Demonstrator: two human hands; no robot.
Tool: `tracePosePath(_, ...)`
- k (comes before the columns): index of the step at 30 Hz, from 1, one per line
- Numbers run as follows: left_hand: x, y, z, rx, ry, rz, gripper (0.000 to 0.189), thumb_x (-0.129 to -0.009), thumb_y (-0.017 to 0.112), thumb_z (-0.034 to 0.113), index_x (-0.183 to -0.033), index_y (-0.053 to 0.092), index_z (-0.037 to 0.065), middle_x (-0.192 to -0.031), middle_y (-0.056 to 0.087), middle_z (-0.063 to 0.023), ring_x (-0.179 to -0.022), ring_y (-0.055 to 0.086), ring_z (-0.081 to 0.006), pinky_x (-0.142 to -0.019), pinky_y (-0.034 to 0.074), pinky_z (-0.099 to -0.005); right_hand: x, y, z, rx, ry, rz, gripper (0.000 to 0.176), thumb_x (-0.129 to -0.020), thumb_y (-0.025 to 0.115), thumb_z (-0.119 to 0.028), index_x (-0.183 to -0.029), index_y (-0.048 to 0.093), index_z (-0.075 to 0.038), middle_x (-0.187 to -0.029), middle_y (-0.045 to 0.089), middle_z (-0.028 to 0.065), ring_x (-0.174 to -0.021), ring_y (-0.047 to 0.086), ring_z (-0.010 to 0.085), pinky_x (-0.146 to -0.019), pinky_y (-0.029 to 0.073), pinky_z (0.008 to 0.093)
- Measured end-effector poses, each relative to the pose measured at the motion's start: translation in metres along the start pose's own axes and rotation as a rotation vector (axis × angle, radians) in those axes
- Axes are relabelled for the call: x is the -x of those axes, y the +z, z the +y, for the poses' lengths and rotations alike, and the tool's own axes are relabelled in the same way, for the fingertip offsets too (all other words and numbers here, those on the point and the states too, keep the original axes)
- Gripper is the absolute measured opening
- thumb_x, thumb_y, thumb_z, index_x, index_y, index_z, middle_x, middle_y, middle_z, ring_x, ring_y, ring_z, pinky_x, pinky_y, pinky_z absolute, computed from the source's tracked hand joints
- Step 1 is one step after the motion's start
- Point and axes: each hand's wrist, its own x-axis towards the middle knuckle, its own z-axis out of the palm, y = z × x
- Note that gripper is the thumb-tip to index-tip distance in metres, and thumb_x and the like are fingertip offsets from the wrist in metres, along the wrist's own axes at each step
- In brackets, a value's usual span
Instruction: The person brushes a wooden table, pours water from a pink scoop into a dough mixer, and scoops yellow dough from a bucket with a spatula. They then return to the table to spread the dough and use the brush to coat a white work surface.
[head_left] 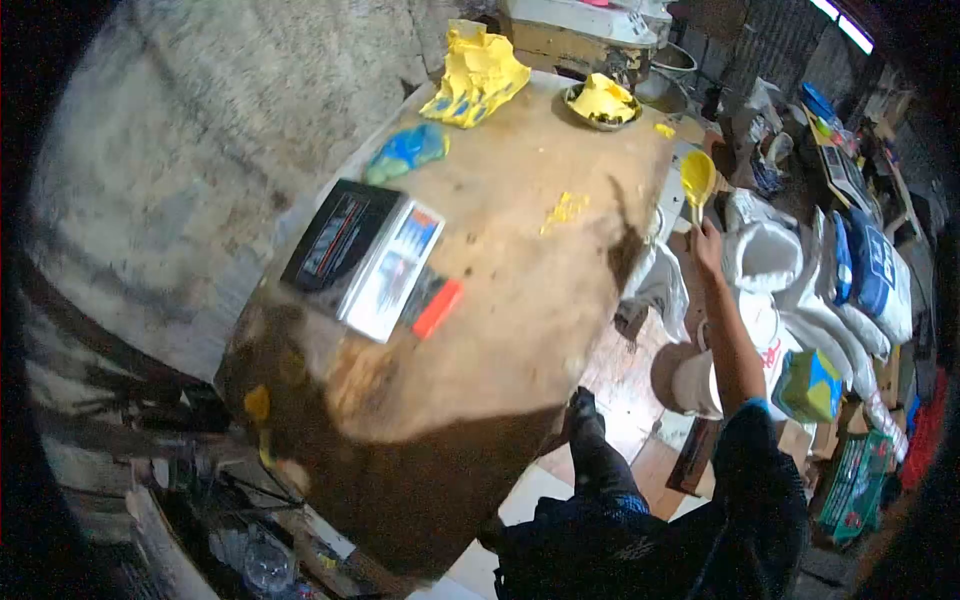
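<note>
My right hand (706,246) is closed around the handle of a yellow ladle (697,176), held upright beside the right edge of the wooden table (500,300). The ladle's bowl points away from me, above the floor and the white sacks. My left hand is out of view. At the far end of the table, a metal bowl (602,122) holds a soft yellow mass (605,98). To its left lies a larger yellow mass (480,75) with blue marks.
A black-topped, silver-sided box-like thing (345,245) lies on the table beside a red-handled scraper (437,308). Farther back is a blue-green lump (408,150). An open white sack (765,255), a white bucket (697,385) and a green crate (855,485) stand on the right.
</note>
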Motion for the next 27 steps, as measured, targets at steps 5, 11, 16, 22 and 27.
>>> tracePosePath(5, 0.011, -0.037, 0.163, -0.016, -0.021, 0.070, 0.039, -0.076, 0.052, 0.037, -0.096, 0.049, 0.003, -0.089, 0.050, -0.0136, -0.092, 0.046, -0.0283, -0.083, 0.034, -0.0433, -0.190, 0.058, 0.010, 0.487, -0.168, 0.005, 0.024, -0.078, 0.043, -0.021, -0.091, 0.053, -0.005, -0.074, 0.057, 0.0198, -0.074, 0.054, 0.0366, -0.061, 0.042, 0.0403)
tracePosePath(11, 0.039, -0.086, 0.277, -0.055, -0.065, 0.078, 0.038, -0.076, 0.052, 0.037, -0.094, 0.049, 0.004, -0.088, 0.050, -0.0128, -0.092, 0.046, -0.0274, -0.084, 0.033, -0.0430, -0.360, 0.112, 0.015, 1.021, -0.100, 0.010, 0.027, -0.076, 0.045, -0.022, -0.101, 0.054, -0.015, -0.094, 0.058, 0.0130, -0.085, 0.056, 0.0307, -0.078, 0.026, 0.0624)
tracePosePath(16, 0.087, -0.112, 0.289, -0.103, -0.195, 0.078, 0.037, -0.076, 0.051, 0.037, -0.093, 0.049, 0.004, -0.086, 0.050, -0.0122, -0.092, 0.046, -0.0266, -0.084, 0.033, -0.0427, -0.445, 0.141, 0.003, 1.176, -0.230, -0.220, 0.033, -0.078, 0.044, -0.019, -0.110, 0.049, -0.014, -0.102, 0.056, 0.0110, -0.097, 0.053, 0.0261, -0.087, 0.014, 0.0665)
tracePosePath(22, 0.219, -0.118, 0.233, -0.111, -0.390, 0.033, 0.035, -0.076, 0.051, 0.036, -0.092, 0.049, 0.005, -0.084, 0.050, -0.0115, -0.092, 0.045, -0.0256, -0.085, 0.032, -0.0424, -0.490, 0.159, 0.044, 1.236, -0.546, -0.371, 0.047, -0.077, 0.048, -0.030, -0.120, 0.042, -0.013, -0.107, 0.054, 0.0134, -0.097, 0.052, 0.0274, -0.086, 0.028, 0.0559)
tracePosePath(27, 0.318, -0.056, 0.186, -0.072, -0.523, -0.031, 0.034, -0.076, 0.051, 0.036, -0.091, 0.048, 0.006, -0.083, 0.050, -0.0108, -0.092, 0.045, -0.0249, -0.086, 0.032, -0.0421, -0.526, 0.177, 0.084, 1.056, -0.642, -0.407, 0.055, -0.076, 0.049, -0.037, -0.123, 0.038, -0.012, -0.108, 0.053, 0.0133, -0.096, 0.052, 0.0292, -0.082, 0.033, 0.0529)
